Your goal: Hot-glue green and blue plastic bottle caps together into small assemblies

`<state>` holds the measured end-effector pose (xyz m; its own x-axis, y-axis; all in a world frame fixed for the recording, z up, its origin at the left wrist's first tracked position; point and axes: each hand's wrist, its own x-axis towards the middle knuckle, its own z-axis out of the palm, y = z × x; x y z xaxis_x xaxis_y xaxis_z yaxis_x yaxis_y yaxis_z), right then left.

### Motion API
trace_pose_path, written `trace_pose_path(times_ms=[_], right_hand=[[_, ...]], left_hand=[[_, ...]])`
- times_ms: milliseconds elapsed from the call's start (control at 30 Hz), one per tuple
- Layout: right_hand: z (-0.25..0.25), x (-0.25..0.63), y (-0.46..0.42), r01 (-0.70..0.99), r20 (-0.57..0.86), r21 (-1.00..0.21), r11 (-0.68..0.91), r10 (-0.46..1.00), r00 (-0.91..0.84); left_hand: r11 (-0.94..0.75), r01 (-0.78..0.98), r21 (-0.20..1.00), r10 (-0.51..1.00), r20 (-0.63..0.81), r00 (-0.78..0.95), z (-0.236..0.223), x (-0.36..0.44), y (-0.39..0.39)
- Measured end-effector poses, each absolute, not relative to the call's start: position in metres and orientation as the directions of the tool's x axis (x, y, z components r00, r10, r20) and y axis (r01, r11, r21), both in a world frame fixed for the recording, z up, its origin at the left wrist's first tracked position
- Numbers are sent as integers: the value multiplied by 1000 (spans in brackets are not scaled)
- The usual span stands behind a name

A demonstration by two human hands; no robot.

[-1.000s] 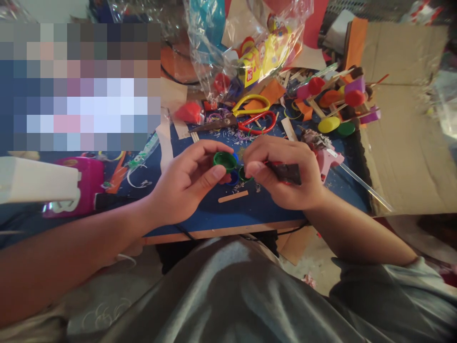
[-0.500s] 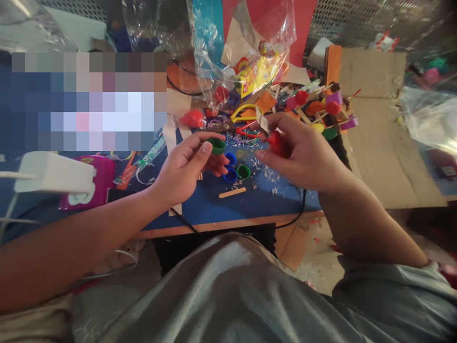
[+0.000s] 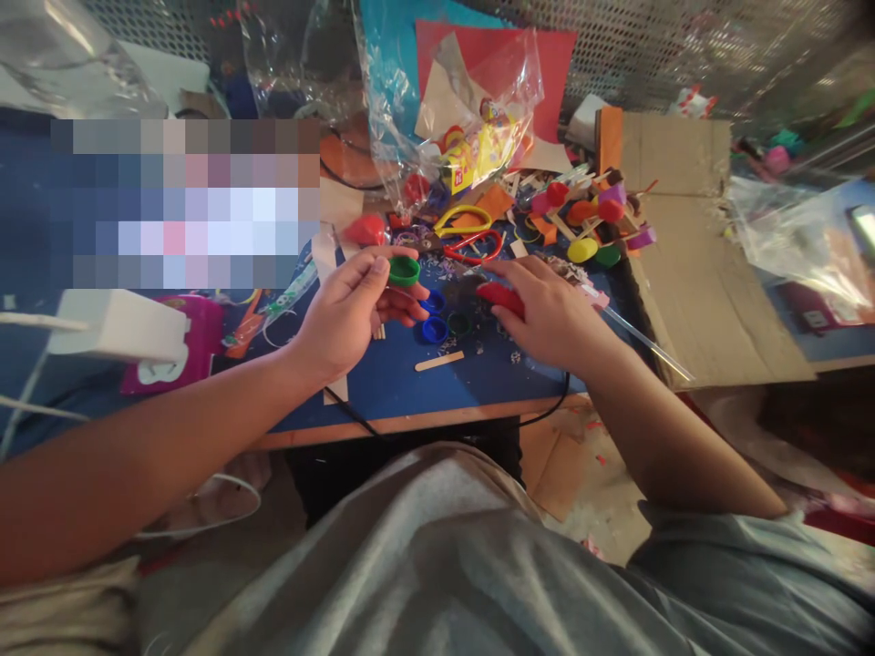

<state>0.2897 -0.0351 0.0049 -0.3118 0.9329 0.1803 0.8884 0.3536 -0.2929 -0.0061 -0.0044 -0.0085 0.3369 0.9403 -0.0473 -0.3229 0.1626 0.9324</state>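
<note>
No text can be read with certainty; on the yellow packet (image 3: 484, 157), which is beyond the left fingers (image 3: 406, 308), there is a red label (image 3: 458, 173); its pale mark is too blurred to read.

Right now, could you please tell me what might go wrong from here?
The green cap, held above the table in the left hand, might slip. The right hand, holding a red object, could knock the nearby blue caps. The black cable across the table's edge might snag.
</note>
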Motion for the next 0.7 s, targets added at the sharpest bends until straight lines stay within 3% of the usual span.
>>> trace_pose_path(times_ms=[100,267,533,700], right_hand=[[7,278,-35,878,247,-258,403,906,-343],[9,263,-19,696,189,-382,609,788,-586],[15,254,-5,787,-11,-340,514,835,-550],[28,255,-3,743,96,-403,534,832,-547]], left_hand=[[192,-317,929,940,-82,330,-5,-5,-4],[264,-311,913,929,-153,338,0,-3,-5],[298,-236,925,911,-201,361,6,-2,-5],[253,-193,948,887,-148,436,2,-4,-6]])
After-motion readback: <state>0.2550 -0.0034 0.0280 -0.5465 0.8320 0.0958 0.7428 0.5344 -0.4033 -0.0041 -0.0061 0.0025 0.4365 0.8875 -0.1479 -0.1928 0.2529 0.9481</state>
